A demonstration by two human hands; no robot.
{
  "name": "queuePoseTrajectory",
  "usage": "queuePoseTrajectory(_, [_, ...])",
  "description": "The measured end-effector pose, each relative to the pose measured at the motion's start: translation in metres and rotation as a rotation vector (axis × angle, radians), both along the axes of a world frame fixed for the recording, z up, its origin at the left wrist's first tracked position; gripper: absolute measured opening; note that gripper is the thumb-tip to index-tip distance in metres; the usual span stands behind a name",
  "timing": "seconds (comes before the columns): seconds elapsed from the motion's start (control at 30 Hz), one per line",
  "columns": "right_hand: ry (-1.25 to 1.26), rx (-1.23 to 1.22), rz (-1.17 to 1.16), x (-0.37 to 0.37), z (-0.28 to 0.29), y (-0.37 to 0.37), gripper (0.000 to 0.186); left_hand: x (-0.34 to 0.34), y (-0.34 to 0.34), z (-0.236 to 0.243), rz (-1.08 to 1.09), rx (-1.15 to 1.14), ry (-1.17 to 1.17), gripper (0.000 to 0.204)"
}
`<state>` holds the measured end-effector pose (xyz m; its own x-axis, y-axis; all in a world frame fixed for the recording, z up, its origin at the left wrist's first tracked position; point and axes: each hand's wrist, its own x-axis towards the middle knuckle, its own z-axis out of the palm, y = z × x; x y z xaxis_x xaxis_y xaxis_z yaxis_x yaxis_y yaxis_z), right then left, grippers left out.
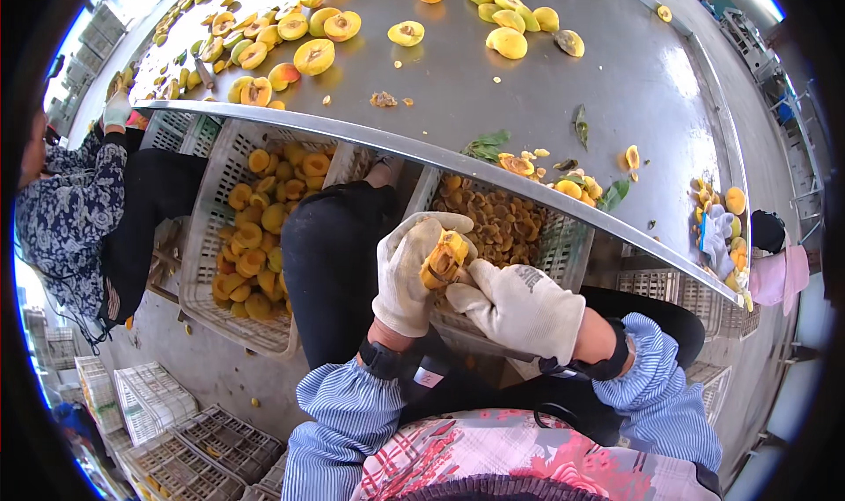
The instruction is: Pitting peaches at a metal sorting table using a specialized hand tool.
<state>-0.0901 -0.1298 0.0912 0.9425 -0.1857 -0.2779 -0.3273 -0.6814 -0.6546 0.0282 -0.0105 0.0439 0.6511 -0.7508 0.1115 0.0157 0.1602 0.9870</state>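
Observation:
Both my hands wear whitish work gloves. My left hand (407,272) is closed around a cut piece of apricot-like yellow fruit (443,261), its torn orange-brown flesh facing up. My right hand (521,309) presses against the fruit's right side, fingers closed; whatever they grip is hidden. Beneath the hands, partly under the table edge, stands a crate (568,237) of brown pits and scraps (497,224). Left of my leg, a pale plastic crate (198,268) holds many fruit halves (255,268).
A steel table (370,79) with a raised rim spans the far side, carrying scattered fruit (314,57), leaves (581,127) and scraps. On the left sits a co-worker (75,202) with a gloved hand (116,109) at the table. Stacked crates (154,395) stand lower left; a pink hat (779,274) shows at right.

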Motion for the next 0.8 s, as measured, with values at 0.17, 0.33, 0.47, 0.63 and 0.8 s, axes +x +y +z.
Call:
queuePoseTrajectory(0.17, [0.22,0.153,0.177,0.007,0.019,-0.035,0.048,0.003,-0.003,-0.01,-0.149,0.002,0.177,0.042])
queuePoseTrajectory(0.33, [0.223,-0.03,0.356,0.01,0.023,-0.043,0.042,0.001,-0.001,-0.02,-0.245,0.053,-0.055,0.037])
queuePoseTrajectory(0.47, [0.348,-0.106,0.456,0.022,0.03,-0.05,0.043,0.004,-0.004,-0.022,-0.296,-0.052,-0.242,0.026])
queuePoseTrajectory(0.63, [0.664,0.737,0.026,0.012,0.0,-0.058,0.05,0.008,-0.003,-0.023,-0.191,0.058,-0.257,0.025])
queuePoseTrajectory(0.8, [0.55,1.505,-0.467,-0.008,0.002,-0.028,0.047,-0.003,-0.004,-0.013,-0.059,0.005,0.214,0.045])
